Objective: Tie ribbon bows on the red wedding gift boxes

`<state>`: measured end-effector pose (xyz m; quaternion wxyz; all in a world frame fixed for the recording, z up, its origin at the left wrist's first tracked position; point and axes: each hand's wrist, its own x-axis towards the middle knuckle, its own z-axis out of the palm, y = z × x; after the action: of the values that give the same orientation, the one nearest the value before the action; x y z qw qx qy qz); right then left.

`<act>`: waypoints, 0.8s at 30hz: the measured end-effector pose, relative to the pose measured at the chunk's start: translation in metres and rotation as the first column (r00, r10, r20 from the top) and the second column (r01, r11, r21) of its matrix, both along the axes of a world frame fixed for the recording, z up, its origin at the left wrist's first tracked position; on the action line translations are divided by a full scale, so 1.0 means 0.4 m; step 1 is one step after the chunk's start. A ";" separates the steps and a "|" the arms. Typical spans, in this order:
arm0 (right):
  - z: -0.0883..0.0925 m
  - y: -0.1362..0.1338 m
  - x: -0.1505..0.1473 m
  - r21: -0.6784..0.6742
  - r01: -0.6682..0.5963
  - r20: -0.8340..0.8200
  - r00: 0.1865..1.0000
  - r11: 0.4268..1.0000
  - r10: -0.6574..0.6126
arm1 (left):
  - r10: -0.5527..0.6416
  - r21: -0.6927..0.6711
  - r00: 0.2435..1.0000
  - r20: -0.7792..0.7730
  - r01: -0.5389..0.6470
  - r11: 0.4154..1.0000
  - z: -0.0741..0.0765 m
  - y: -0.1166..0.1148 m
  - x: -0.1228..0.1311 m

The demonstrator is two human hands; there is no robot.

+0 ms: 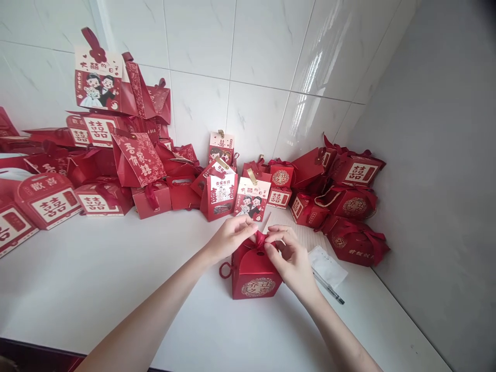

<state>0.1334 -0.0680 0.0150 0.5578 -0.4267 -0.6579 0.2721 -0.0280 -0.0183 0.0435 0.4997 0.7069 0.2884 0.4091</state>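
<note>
A red gift box [257, 281] with a round gold emblem on its front stands upright on the white table. At its top is a red ribbon [260, 239], gathered in a knot or bow. My left hand [233, 235] pinches the ribbon from the left, fingertips together. From the right, my right hand [289, 253] grips it with thumb and fingers at the knot. A loop of ribbon [226, 269] hangs out on the box's left side. The far part of the box is hidden behind my hands.
Red gift boxes [104, 199] are piled along the tiled wall at left, with another stack [354, 206] at right. Smaller printed boxes [253, 199] stand just behind my hands. Right of the box lie a pen [329, 289], a white paper [327, 264] and a lined sheet [300, 232].
</note>
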 end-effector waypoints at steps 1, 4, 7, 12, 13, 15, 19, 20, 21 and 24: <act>-0.001 0.001 0.003 -0.007 -0.012 0.025 1.000 1.000 0.012 | 0.005 -0.004 1.000 0.001 -0.005 1.000 -0.001 0.001 0.000; -0.002 0.005 0.010 -0.028 -0.026 0.062 0.998 0.999 0.027 | 0.012 -0.005 1.000 0.008 -0.012 1.000 -0.006 0.004 -0.002; 0.000 0.005 0.015 -0.028 -0.014 0.061 0.998 1.000 0.016 | 0.011 0.018 1.000 0.002 -0.011 1.000 -0.008 0.006 -0.004; 0.006 0.002 0.013 -0.015 0.039 0.096 0.995 0.999 -0.037 | 0.031 0.038 0.999 -0.019 -0.030 0.999 -0.006 0.002 0.000; 0.007 0.001 0.013 -0.013 0.042 0.099 0.994 0.999 -0.040 | 0.032 0.038 0.999 -0.018 -0.031 0.999 -0.007 0.002 0.001; 0.010 0.001 0.016 -0.012 0.049 0.104 0.993 0.999 -0.048 | 0.046 0.052 0.999 -0.016 -0.045 0.998 -0.008 0.005 0.003; 0.018 0.000 0.028 0.016 0.067 0.126 0.990 0.998 -0.069 | 0.102 0.135 0.994 -0.035 -0.097 0.986 -0.007 0.016 -0.009; 0.020 0.000 0.031 0.035 0.068 0.146 0.987 0.997 -0.072 | 0.104 0.137 0.993 -0.051 -0.096 0.986 -0.004 0.018 -0.016; 0.022 0.000 0.035 0.057 0.066 0.173 0.982 0.996 -0.075 | 0.091 0.117 0.993 -0.077 -0.081 0.990 0.001 0.018 -0.023; 0.027 0.000 0.042 0.118 0.063 0.260 0.961 0.991 -0.092 | 0.027 -0.038 0.985 -0.168 -0.034 0.999 0.022 0.012 -0.044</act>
<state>0.1501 -0.0682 0.0260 0.4974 -0.4536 -0.7233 0.1542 -0.0456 -0.0136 0.0523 0.4819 0.7238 0.3483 0.3500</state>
